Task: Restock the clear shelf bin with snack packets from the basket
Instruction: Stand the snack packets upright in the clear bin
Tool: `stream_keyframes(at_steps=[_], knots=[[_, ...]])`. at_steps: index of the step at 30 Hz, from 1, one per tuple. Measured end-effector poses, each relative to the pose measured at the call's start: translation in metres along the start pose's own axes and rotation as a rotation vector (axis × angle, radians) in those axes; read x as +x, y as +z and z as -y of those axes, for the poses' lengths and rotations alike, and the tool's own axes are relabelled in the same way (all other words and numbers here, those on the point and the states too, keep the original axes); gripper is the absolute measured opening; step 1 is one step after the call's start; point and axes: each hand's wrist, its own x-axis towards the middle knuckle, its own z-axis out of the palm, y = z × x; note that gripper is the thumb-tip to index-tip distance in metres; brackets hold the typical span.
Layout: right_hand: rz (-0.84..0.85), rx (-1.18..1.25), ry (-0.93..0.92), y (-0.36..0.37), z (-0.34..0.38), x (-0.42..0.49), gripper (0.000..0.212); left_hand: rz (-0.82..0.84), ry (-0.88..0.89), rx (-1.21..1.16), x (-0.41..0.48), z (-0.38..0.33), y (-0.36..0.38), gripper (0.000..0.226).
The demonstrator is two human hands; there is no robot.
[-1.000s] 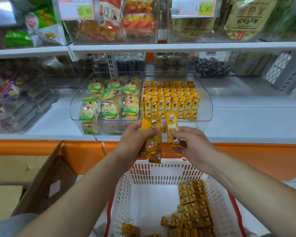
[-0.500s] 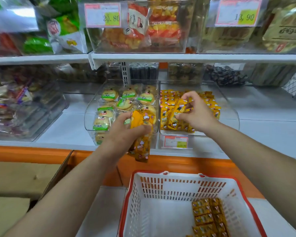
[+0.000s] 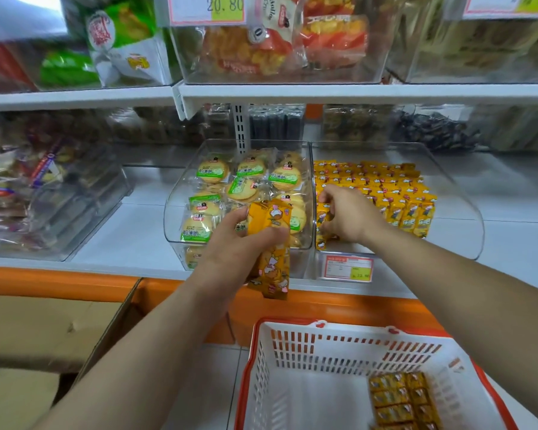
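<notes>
Hands | left hand point(image 3: 230, 254) grips yellow packets point(image 3: 271, 240) just outside clear bin point(image 3: 454, 240) | right hand point(image 3: 351, 215) pinches packet point(image 3: 323, 219) inside it

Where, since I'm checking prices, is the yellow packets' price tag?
In the head view, right of centre: the price tag is at the front of the clear bin, just below the right hand and above the orange shelf edge.

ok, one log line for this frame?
step: restocking | left hand: grips yellow snack packets | right hand: pinches packet, front-left of clear shelf bin | basket: spare packets inside
</notes>
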Motion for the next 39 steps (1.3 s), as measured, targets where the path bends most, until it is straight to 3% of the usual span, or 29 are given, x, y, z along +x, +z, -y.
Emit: stream_keyframes(at_steps=[4, 6, 9, 12, 14, 16, 18, 22, 23, 24, 25, 27, 30, 33, 37, 39], knots=[[-0.039, 0.003, 0.024, -0.022, 0.005, -0.023, 0.063, -0.021, -0.027, -0.028, -0.006, -0.005, 0.007, 0.052], [-0.097, 0.082, 0.0, -0.039, 0.008, -0.046, 0.054, -0.028, -0.05, -0.043, -0.009, -0.008, 0.013, 0.057], [-0.037, 0.445, -0.015, -0.063, 0.016, -0.091, 0.032, -0.016, -0.08, -0.064, -0.017, -0.012, 0.026, 0.053], [0.131, 0.83, -0.021, -0.076, 0.031, -0.136, 0.043, 0.017, -0.103, -0.079, -0.026, -0.013, 0.045, 0.049], [0.175, 0.984, -0.006, -0.079, 0.04, -0.155, 0.069, 0.044, -0.11, -0.087, -0.033, -0.011, 0.058, 0.062], [0.157, 1.004, 0.022, -0.079, 0.044, -0.165, 0.093, 0.044, -0.125, -0.093, -0.04, -0.012, 0.071, 0.1], [0.143, 0.978, 0.033, -0.08, 0.045, -0.169, 0.095, 0.026, -0.127, -0.079, -0.044, -0.011, 0.079, 0.12], [0.182, 1.109, 0.125, -0.087, 0.037, -0.173, 0.069, 0.055, -0.156, -0.109, -0.044, -0.01, 0.083, 0.074], [0.184, 1.148, 0.15, -0.088, 0.034, -0.173, 0.064, 0.07, -0.146, -0.119, -0.044, -0.011, 0.084, 0.056], [0.186, 1.179, 0.166, -0.089, 0.031, -0.174, 0.057, 0.076, -0.134, -0.119, -0.044, -0.01, 0.085, 0.024], [0.189, 1.214, 0.183, -0.09, 0.028, -0.174, 0.051, 0.079, -0.112, -0.112, -0.042, -0.009, 0.085, 0.014], [0.18, 1.307, 0.255, -0.089, 0.021, -0.173, 0.041, 0.078, -0.114, -0.079, -0.039, -0.005, 0.083, 0.046], [0.113, 1.392, 0.37, -0.089, 0.012, -0.167, 0.025, 0.037, -0.108, -0.022, -0.038, -0.006, 0.08, 0.027], [0.027, 1.348, 0.396, -0.093, 0.004, -0.156, 0.021, 0.009, -0.119, -0.035, -0.038, -0.013, 0.074, 0.033], [-0.09, 0.862, 0.286, -0.099, -0.011, -0.132, 0.03, -0.005, -0.075, -0.019, -0.03, -0.016, 0.056, 0.023], [-0.131, 0.732, 0.244, -0.099, -0.017, -0.113, 0.03, -0.042, -0.059, -0.029, -0.025, -0.014, 0.045, 0.028]])
